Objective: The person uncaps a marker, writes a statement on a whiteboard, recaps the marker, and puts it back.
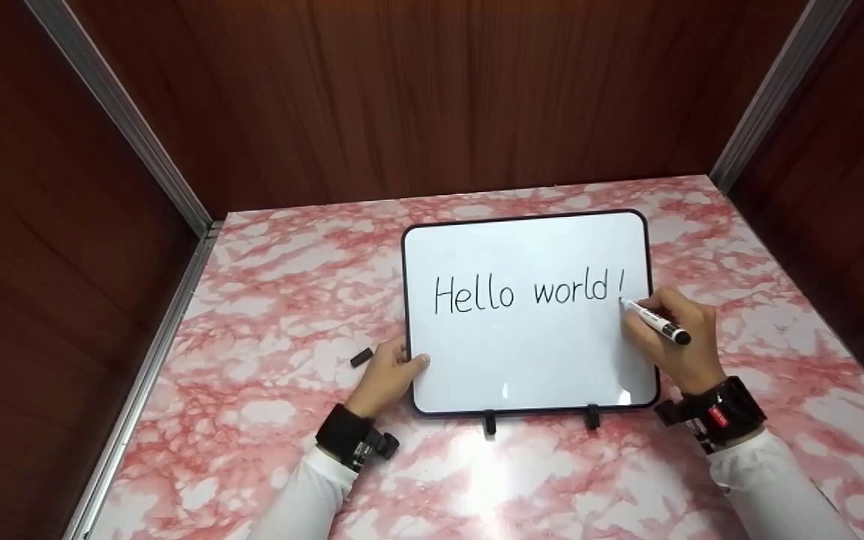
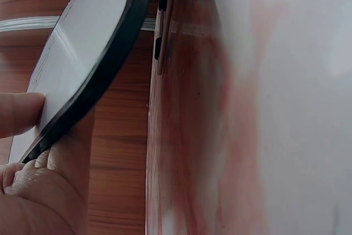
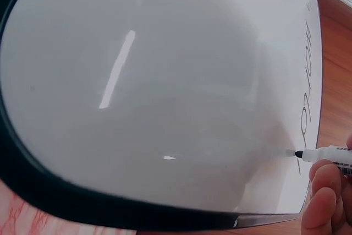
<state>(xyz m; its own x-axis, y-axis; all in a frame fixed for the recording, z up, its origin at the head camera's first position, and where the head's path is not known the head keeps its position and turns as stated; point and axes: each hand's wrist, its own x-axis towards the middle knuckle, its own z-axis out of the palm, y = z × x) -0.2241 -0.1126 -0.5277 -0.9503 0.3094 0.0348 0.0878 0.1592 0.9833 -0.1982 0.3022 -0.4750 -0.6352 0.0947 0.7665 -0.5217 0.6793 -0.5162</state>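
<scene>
A small whiteboard point(image 1: 529, 352) with a dark frame leans upright on two black feet, and "Hello world!" is written across it in black. My left hand point(image 1: 387, 379) grips its left edge, thumb on the white face and fingers behind; the left wrist view shows this hand point(image 2: 44, 191) around the frame. My right hand point(image 1: 676, 337) pinches a white marker point(image 1: 655, 321) with a black end at the board's right side. In the right wrist view the marker's dark tip point(image 3: 298, 154) is at the board surface, by the exclamation mark.
A black marker cap point(image 1: 361, 357) lies on the table just left of my left hand. The red-and-white marbled table point(image 1: 274, 315) is bounded by dark wood panels point(image 1: 402, 97) at the back and both sides, with metal strips point(image 1: 132, 127) at the corners.
</scene>
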